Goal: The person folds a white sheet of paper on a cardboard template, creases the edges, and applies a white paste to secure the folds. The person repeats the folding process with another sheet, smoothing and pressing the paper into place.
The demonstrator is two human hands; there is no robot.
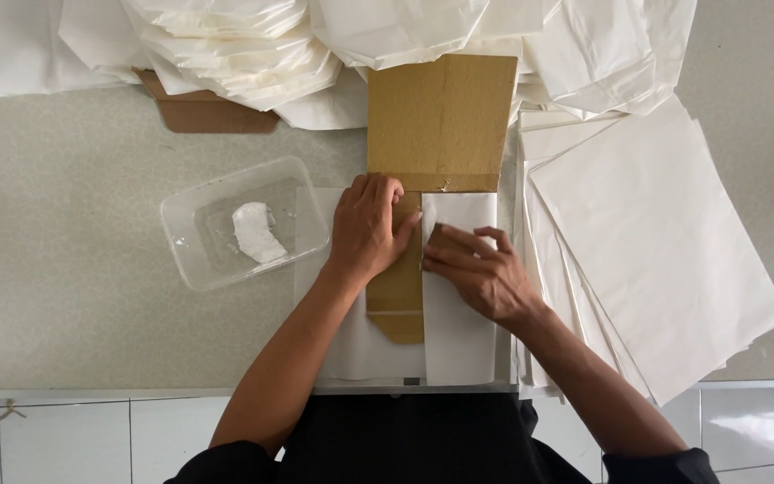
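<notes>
Two hands on one white paper sheet (455,341) at the table's (64,296) near edge: left hand (367,229) flat, pressing a cardboard template (441,121) down; right hand (481,273) fingers together, creasing the fold over it. Clear plastic tub (192,255) of white paste sits left.

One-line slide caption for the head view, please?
Left hand and right hand fold white paper around a cardboard template, beside a plastic tray.

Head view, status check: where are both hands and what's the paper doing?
Left hand flat on cardboard strip. Right hand pressing white sheet folded over strip. Plastic tray of white paste left of hands, paper stack right; nothing in the way.
</notes>
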